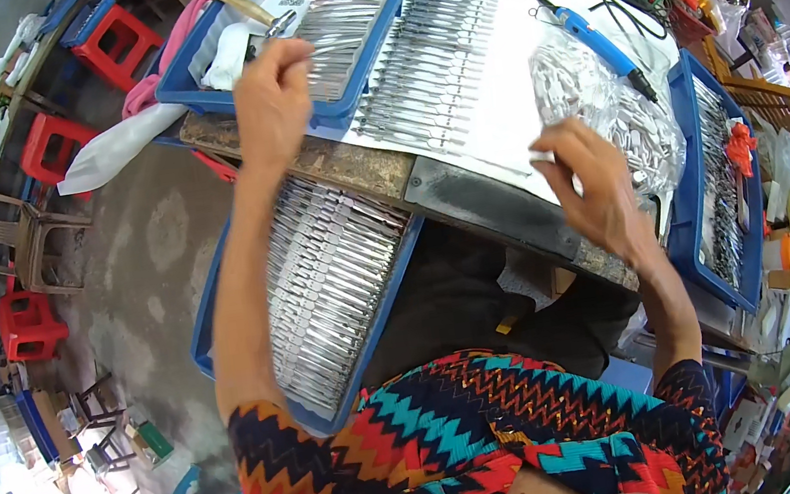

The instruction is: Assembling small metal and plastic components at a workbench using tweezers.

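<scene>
My left hand (272,103) hovers over the near edge of a blue tray (336,112) of slim shiny metal pieces (352,10). Its fingers are curled together, and whatever they hold does not show. Just beyond them lies a hammer-like tool with a wooden handle (240,4). More slim metal pieces (438,49) lie in a long row on a white sheet (500,60). My right hand (593,181) is at the sheet's near right side, thumb and fingers pinched; anything between the tips is too small to make out. Beside it sits a clear plastic bag of small silvery parts (636,132).
A blue corded pen-shaped power tool (596,37) lies behind the bag. Another blue tray (684,237) of metal pieces stands at right. Below the worn table edge (343,165), a tray of stacked metal pieces (338,275) sits near my lap. Red stools (119,43) stand left.
</scene>
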The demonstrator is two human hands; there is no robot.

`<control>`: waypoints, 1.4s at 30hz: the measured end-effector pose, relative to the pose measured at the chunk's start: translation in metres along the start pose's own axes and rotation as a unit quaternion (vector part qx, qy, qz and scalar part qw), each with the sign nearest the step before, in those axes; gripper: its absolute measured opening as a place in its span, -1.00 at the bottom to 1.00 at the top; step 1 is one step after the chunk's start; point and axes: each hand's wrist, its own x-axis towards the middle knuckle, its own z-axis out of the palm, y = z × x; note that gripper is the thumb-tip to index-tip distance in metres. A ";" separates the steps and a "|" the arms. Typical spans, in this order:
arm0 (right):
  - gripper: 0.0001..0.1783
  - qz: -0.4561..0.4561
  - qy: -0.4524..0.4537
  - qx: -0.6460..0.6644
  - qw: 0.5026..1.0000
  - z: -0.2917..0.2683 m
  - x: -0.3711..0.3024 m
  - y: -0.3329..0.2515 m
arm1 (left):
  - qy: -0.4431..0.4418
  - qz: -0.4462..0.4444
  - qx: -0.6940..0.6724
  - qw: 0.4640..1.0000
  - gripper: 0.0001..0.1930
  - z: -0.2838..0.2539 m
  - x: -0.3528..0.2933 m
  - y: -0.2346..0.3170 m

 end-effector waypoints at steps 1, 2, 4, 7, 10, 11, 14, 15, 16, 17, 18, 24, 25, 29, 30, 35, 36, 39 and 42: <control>-0.84 -0.003 0.001 0.004 1.000 -0.002 -0.010 -0.006 | 0.002 0.000 0.005 1.000 -0.84 -0.009 0.012 -0.011; -0.84 -0.010 -0.019 -0.006 1.000 -0.004 -0.020 -0.010 | -0.060 -0.021 0.053 0.997 -0.82 -0.011 0.025 -0.022; -0.83 -0.017 -0.037 -0.016 0.999 -0.006 -0.038 -0.018 | -0.121 -0.041 0.102 0.987 -0.79 -0.011 0.048 -0.042; -0.82 0.002 -0.066 0.023 0.998 -0.005 -0.063 -0.019 | -0.204 -0.006 0.174 0.963 -0.79 0.006 0.075 -0.060; -0.81 0.045 -0.105 0.038 0.993 -0.003 -0.086 -0.018 | -0.237 0.129 0.266 0.925 -0.83 0.019 0.082 -0.078; -0.81 0.049 -0.105 0.037 0.993 -0.005 -0.092 -0.018 | -0.240 0.131 0.263 0.925 -0.83 0.024 0.084 -0.082; -0.81 0.086 -0.102 0.051 0.990 -0.004 -0.108 -0.015 | -0.293 0.126 0.321 0.892 -0.85 0.035 0.087 -0.094; -0.81 0.102 -0.103 0.048 0.988 -0.005 -0.112 -0.016 | -0.273 0.138 0.309 0.901 -0.86 0.039 0.087 -0.099; -0.81 0.117 -0.104 0.046 0.987 -0.005 -0.115 -0.016 | -0.252 0.150 0.297 0.909 -0.87 0.042 0.087 -0.103; -0.81 0.118 -0.104 0.046 0.986 -0.001 -0.118 -0.015 | -0.254 0.150 0.296 0.909 -0.87 0.043 0.086 -0.103; -0.82 0.123 -0.103 0.054 0.986 0.003 -0.121 -0.013 | -0.255 0.130 0.276 0.917 -0.86 0.042 0.085 -0.103; -0.86 0.149 -0.087 0.099 0.980 0.019 -0.130 -0.017 | -0.260 0.090 0.245 0.930 -0.82 0.041 0.083 -0.105; -0.87 0.155 -0.077 0.102 0.980 0.018 -0.131 -0.017 | -0.257 0.102 0.240 0.930 -0.84 0.043 0.084 -0.104; -0.88 0.183 -0.066 0.112 0.974 0.012 -0.141 -0.011 | -0.285 0.157 0.245 0.914 -0.89 0.053 0.089 -0.108; -0.87 0.182 -0.060 0.118 0.974 0.010 -0.141 -0.009 | -0.288 0.162 0.247 0.911 -0.90 0.053 0.093 -0.117; -0.85 0.245 0.000 0.105 0.964 0.001 -0.160 0.007 | -0.304 0.115 0.151 0.934 -0.78 0.044 0.092 -0.143; -0.85 0.249 0.000 0.119 0.961 -0.005 -0.165 0.009 | -0.298 0.100 0.142 0.939 -0.75 0.046 0.091 -0.146; -0.86 0.263 0.038 0.153 0.952 -0.019 -0.177 0.012 | -0.358 0.070 0.155 0.918 -0.72 0.036 0.103 -0.168; -0.87 0.345 0.086 0.266 0.896 -0.050 -0.185 0.007 | -0.356 0.070 0.183 0.914 -0.77 0.037 0.100 -0.152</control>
